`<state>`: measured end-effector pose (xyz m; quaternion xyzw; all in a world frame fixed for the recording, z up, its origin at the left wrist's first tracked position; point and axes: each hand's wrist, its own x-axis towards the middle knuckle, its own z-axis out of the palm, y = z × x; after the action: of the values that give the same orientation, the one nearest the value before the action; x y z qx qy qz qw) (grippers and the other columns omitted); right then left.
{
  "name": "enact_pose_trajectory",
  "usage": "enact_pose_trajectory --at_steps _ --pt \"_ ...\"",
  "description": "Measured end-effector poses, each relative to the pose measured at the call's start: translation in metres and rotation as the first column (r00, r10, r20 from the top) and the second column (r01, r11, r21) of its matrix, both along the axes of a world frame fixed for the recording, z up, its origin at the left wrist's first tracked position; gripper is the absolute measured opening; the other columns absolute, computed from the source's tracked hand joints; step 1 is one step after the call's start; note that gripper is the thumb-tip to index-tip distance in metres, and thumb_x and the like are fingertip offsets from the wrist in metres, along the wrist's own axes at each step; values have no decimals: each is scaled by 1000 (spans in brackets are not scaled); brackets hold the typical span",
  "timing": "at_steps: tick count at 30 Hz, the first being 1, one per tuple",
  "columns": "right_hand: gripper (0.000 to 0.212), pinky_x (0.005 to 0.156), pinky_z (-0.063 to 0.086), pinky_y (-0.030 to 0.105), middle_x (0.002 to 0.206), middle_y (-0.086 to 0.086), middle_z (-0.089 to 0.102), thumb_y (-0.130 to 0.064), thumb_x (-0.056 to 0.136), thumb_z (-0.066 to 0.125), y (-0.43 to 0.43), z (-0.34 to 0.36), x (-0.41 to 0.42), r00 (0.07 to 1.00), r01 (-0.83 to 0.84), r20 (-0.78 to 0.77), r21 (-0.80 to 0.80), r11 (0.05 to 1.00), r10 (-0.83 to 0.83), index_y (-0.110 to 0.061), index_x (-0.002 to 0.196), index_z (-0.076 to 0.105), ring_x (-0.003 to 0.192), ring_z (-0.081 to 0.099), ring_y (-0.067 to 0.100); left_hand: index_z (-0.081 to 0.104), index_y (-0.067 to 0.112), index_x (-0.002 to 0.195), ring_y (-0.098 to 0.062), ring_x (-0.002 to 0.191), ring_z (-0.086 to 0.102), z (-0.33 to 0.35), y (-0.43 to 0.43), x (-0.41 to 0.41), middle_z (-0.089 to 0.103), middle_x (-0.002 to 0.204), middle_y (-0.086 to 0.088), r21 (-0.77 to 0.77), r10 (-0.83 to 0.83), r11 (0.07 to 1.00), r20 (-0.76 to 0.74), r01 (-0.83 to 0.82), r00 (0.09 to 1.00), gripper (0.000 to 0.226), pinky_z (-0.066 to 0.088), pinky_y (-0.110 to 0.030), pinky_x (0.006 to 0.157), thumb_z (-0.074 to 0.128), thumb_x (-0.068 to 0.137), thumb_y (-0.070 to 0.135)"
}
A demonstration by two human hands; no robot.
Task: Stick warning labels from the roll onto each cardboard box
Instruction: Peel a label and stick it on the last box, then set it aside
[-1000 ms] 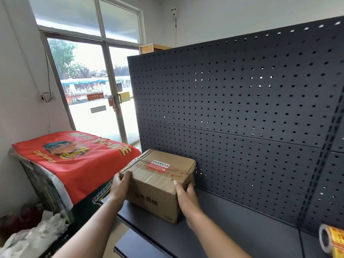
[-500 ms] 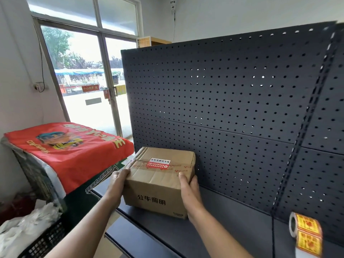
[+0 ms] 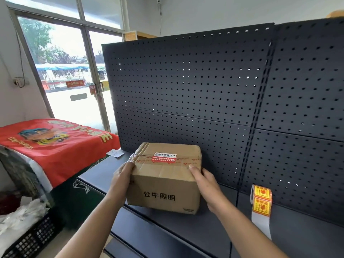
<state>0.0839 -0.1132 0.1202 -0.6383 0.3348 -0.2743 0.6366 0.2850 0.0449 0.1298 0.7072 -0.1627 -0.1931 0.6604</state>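
Cardboard box (image 3: 163,185), creased, taped, squat, near the smooth metal shelf's (image 3: 176,229) left edge; left hand (image 3: 122,176) and right hand (image 3: 206,185), each grip clasping its side walls.

Front face of the cardboard box (image 3: 163,190) I hold: black print 公牛照明. Seal sticker (image 3: 165,157) on its top: white band reads 此标签撕毁无效; I cannot read the red band's small print. Red lettering on the tape (image 3: 186,162): illegible. Label roll (image 3: 261,200): yellow-red labels, wording too small. Red cloth (image 3: 55,146): yellow characters, unreadable.
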Motion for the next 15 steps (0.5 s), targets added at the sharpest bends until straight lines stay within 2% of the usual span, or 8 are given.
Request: enact_pose_trajectory --at_steps 7,12,15 --pt "33 75 52 18 110 -14 78 -53 101 56 -3 33 -91 998 49 27 -63 997 -48 -32 124 68 98 72 0 71 24 92 -16 79 56 34 -6 -89 67 89 -4 -99 -32 995 11 33 999 25 42 -32 66 53 105 34" --pt "33 79 54 24 106 -11 80 -49 103 56 -13 55 -159 995 100 16 -93 991 -99 -27 120 73 98 75 6 76 26 99 -15 83 60 44 -23 -141 73 94 -1 -177 -139 975 -4 136 990 23 45 -31 68 54 104 35" --pt "32 77 52 23 104 -10 81 -46 103 56 -20 67 -201 989 149 17 -105 983 -148 -25 117 75 94 75 5 76 29 99 -10 79 63 51 -39 -177 75 93 4 -188 -194 964 -22 187 981 22 46 -29 65 55 103 34"
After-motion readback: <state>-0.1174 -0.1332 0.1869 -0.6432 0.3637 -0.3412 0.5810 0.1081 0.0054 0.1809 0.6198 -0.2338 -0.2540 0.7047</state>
